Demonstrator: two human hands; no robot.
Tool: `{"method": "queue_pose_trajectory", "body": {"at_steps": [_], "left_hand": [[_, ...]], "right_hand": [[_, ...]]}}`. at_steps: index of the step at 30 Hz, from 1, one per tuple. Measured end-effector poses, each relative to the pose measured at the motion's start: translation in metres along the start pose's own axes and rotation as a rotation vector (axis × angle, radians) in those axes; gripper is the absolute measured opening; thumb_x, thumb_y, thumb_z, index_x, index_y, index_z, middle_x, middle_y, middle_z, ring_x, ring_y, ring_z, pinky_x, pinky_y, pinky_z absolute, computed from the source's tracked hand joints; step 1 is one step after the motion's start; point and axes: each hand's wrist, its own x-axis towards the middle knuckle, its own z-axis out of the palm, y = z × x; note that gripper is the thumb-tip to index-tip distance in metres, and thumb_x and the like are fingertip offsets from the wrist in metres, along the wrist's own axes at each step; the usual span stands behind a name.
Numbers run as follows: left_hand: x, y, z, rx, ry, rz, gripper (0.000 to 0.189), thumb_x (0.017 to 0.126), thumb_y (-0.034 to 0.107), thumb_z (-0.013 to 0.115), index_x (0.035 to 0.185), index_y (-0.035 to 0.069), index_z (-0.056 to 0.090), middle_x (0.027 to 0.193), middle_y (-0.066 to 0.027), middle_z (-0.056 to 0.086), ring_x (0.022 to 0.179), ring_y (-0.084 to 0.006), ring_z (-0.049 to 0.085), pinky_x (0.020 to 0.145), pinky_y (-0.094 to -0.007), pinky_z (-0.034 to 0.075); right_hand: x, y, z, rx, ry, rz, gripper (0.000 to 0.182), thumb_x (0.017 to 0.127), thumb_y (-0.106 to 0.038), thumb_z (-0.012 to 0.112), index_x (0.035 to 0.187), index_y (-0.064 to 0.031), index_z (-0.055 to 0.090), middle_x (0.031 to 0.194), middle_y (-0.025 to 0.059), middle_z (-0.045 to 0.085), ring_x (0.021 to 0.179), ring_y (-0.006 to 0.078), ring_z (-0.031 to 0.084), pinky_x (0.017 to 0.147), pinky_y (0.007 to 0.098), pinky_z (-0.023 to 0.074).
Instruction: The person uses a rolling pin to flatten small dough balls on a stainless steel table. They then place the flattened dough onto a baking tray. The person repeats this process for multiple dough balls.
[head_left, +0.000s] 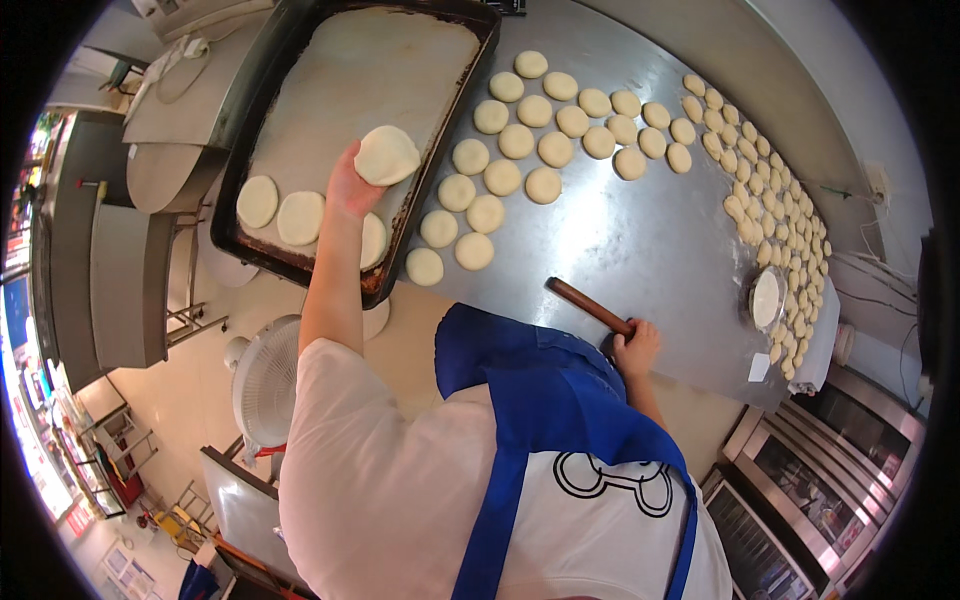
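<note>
My left hand (354, 184) holds a flattened dough round (388, 156) above the large dark-rimmed baking tray (360, 82). Along the tray's near end lie three flat dough rounds: one at the left (257, 202), one in the middle (301, 218), and one partly hidden behind my forearm (373, 241). My right hand (637, 348) grips one end of a brown wooden rolling pin (589, 304), which slants over the table's near edge. Many thicker dough discs (502, 178) rest on the metal table (637, 240) just right of the tray.
Small dough pieces (780, 202) crowd the table's far right, around a bowl of white flour (766, 298). A white card (759, 367) lies near that corner. On the floor side stand a fan (266, 382) at left and glass-doored ovens (810, 480) at right.
</note>
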Motion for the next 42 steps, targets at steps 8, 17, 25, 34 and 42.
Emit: {"method": "queue_pose_trajectory", "body": {"at_steps": [8, 17, 25, 34, 42], "left_hand": [[0.030, -0.008, -0.028, 0.499, 0.147, 0.188, 0.050, 0.105, 0.028, 0.059, 0.144, -0.001, 0.049, 0.145, -0.0168, 0.057, 0.134, -0.0338, 0.055, 0.114, -0.0483, 0.043], [-0.057, -0.073, 0.034, 2.034, 0.419, 1.414, 0.054, 0.091, 0.024, 0.071, 0.136, 0.000, 0.056, 0.133, -0.0246, 0.059, 0.120, -0.0416, 0.058, 0.102, -0.0469, 0.046], [-0.117, -0.340, 0.083, 2.232, -0.922, 0.609, 0.053, 0.079, 0.021, 0.074, 0.130, 0.009, 0.063, 0.141, -0.0124, 0.054, 0.134, -0.0303, 0.048, 0.113, -0.0501, 0.038], [-0.114, -0.363, 0.049, 2.192, -0.606, 0.611, 0.045, 0.083, 0.021, 0.075, 0.125, 0.014, 0.064, 0.142, -0.0068, 0.055, 0.123, -0.0293, 0.056, 0.096, -0.0471, 0.048], [-0.081, -0.331, 0.039, 2.216, -0.342, 0.716, 0.046, 0.091, 0.025, 0.071, 0.135, 0.015, 0.059, 0.130, -0.0065, 0.059, 0.114, -0.0297, 0.060, 0.092, -0.0467, 0.050]], "right_hand": [[-0.012, 0.000, 0.006, 0.085, 0.005, 0.002, 0.032, 0.075, -0.016, 0.070, 0.105, -0.0070, 0.063, 0.105, 0.0149, 0.063, 0.105, 0.0371, 0.056, 0.092, 0.0492, 0.0460], [0.046, 0.009, -0.016, 0.341, 0.041, -0.330, 0.041, 0.081, -0.030, 0.076, 0.112, -0.0077, 0.064, 0.111, 0.0140, 0.065, 0.110, 0.0357, 0.058, 0.096, 0.0482, 0.0428], [0.290, -0.048, -0.005, 0.573, 0.182, -0.125, 0.037, 0.095, -0.035, 0.064, 0.111, -0.0024, 0.071, 0.110, 0.0190, 0.070, 0.105, 0.0388, 0.064, 0.092, 0.0489, 0.0502], [0.282, -0.120, 0.014, 0.827, 0.245, -0.141, 0.038, 0.090, -0.015, 0.069, 0.123, -0.0028, 0.055, 0.111, 0.0212, 0.067, 0.100, 0.0393, 0.067, 0.087, 0.0474, 0.0529], [0.152, -0.016, -0.045, 0.639, -0.629, -0.502, 0.023, 0.088, -0.016, 0.068, 0.109, -0.0056, 0.071, 0.105, 0.0182, 0.072, 0.102, 0.0346, 0.068, 0.088, 0.0427, 0.0544]]}}
